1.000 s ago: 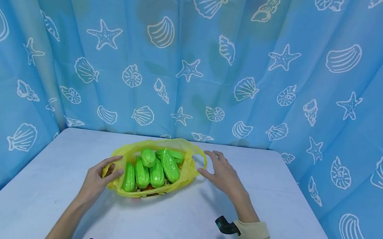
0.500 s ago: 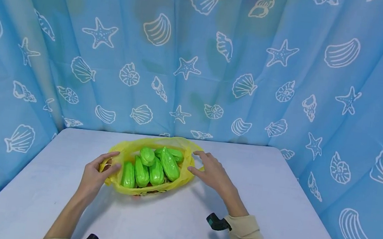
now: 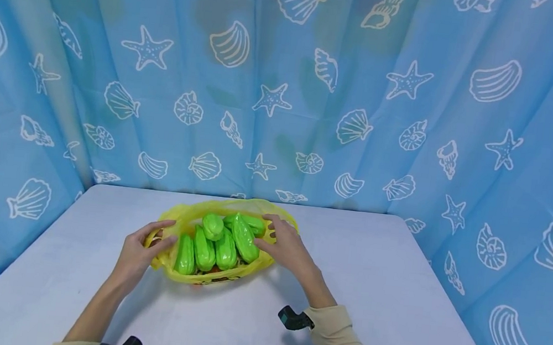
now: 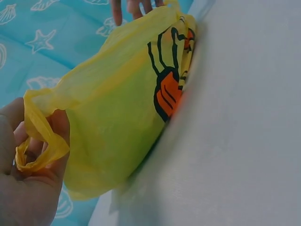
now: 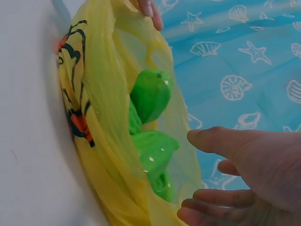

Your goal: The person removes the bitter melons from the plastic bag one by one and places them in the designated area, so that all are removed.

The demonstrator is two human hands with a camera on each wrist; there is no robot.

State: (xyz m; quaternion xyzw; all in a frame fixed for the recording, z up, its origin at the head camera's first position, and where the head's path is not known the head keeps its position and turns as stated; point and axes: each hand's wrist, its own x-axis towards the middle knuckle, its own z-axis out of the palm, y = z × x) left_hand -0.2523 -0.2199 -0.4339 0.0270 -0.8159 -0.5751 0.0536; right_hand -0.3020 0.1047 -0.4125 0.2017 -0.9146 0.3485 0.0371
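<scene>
A yellow plastic bag (image 3: 253,209) lies with its mouth spread in the head view. Several glossy, elongated green vegetable-like pieces (image 3: 225,250) fill it; their exact kind is unclear. My left hand (image 3: 136,250) holds the bag's left side, and in the left wrist view its curled fingers lie at the bag's looped handle (image 4: 44,136). Over the bag's right rim reaches my right hand (image 3: 291,246), thumb and fingers apart, close to the right-hand green piece (image 3: 245,239). The right wrist view shows that hand (image 5: 254,174) holding nothing, beside the bag's mouth.
The bag rests toward the back of a white table (image 3: 222,323). Behind and at both sides hangs a blue curtain (image 3: 280,134) printed with shells and starfish. Orange and black print (image 4: 167,94) marks the bag's outside.
My right hand has moved left, from the bag's right handle to over its right rim, near the green pieces. The left hand stays at the left side.
</scene>
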